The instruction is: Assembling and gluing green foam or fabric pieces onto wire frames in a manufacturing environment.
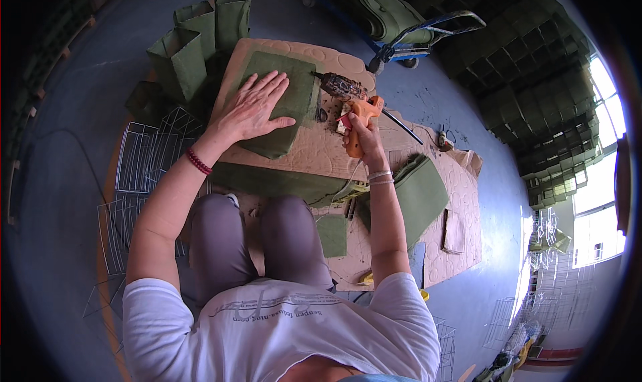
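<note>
My left hand [255, 109] lies flat with spread fingers on a dark green fabric piece [287, 136], which looks folded or boxy, on a pinkish-tan covered work surface [334, 161]. My right hand [368, 141] is wrapped round the handle of an orange glue gun [370, 109]. Its dark, caked nozzle end points up and left, close to the fabric's right edge. From its rear a black glue stick [403, 126] sticks out. Whether the nozzle touches the fabric I cannot tell.
Open green fabric bags [179, 61] stand at the far left. Wire frames [137, 161] are stacked beside my left arm. Green fabric sheets [421, 195] lie right of my right forearm. A blue cart [394, 44] loaded with green fabric stands behind. Green stacks [521, 81] fill the right side.
</note>
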{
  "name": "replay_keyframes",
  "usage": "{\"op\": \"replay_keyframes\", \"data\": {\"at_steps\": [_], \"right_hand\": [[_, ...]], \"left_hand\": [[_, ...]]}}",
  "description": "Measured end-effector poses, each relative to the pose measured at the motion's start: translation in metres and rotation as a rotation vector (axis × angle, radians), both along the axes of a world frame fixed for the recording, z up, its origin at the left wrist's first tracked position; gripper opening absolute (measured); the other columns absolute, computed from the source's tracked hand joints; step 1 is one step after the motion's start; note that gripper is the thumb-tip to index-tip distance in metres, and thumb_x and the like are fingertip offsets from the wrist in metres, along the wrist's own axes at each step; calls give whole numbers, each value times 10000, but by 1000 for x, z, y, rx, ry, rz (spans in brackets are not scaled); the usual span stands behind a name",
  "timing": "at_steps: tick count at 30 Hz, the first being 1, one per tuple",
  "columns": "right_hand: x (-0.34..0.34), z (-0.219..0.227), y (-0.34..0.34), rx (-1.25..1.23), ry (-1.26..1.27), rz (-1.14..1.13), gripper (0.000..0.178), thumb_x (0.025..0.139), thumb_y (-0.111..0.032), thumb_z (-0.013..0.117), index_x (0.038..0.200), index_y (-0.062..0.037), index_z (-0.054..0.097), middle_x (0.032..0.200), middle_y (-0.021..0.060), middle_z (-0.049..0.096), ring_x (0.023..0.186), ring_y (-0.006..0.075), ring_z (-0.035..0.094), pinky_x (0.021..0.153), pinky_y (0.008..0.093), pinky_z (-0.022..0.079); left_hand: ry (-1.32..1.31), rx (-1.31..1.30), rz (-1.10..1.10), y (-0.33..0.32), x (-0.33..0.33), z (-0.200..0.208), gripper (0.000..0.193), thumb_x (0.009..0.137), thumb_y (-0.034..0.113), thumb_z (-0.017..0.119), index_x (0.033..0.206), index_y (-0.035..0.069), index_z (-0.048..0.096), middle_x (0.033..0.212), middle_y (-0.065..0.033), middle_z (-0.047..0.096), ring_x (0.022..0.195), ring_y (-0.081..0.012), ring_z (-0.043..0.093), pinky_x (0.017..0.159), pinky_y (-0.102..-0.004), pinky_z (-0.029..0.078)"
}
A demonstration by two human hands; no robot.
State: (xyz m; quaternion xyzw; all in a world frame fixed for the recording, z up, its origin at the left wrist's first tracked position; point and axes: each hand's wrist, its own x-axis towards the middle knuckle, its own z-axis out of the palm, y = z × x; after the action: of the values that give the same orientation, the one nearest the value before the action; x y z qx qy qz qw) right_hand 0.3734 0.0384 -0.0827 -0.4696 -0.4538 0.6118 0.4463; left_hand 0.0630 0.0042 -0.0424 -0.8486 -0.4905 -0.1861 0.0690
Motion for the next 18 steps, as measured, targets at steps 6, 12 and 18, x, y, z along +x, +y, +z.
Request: {"op": "replay_keyframes", "data": {"at_steps": [6, 12, 18], "right_hand": [[2, 3, -2, -29, 19, 8, 281, 906, -312, 668, 949, -62, 547, 694, 44, 584, 525, 166, 585, 486, 321, 509], [4, 1, -6, -51, 17, 14, 272, 913, -320, 659, 956, -80, 539, 684, 45, 585, 520, 165, 582, 476, 311, 501], [10, 1, -17, -36, -4, 54, 281, 918, -337, 652, 957, -84, 534, 684, 43, 581, 517, 161, 577, 477, 302, 496]], "left_hand": [[0, 5, 0, -2, 2, 3, 914, 871, 677, 448, 1476, 12, 283, 1535, -134, 300, 1444, -254, 226, 1184, -450, 157], [-4, 16, -3, -2, 1, 0, 940, 864, 714, 411, 1469, 4, 294, 1530, -140, 309, 1440, -256, 235, 1184, -446, 159], [0, 20, -3, -1, 1, 0, 942, 861, 714, 420, 1468, 4, 298, 1527, -138, 316, 1440, -254, 237, 1184, -445, 158]]}}
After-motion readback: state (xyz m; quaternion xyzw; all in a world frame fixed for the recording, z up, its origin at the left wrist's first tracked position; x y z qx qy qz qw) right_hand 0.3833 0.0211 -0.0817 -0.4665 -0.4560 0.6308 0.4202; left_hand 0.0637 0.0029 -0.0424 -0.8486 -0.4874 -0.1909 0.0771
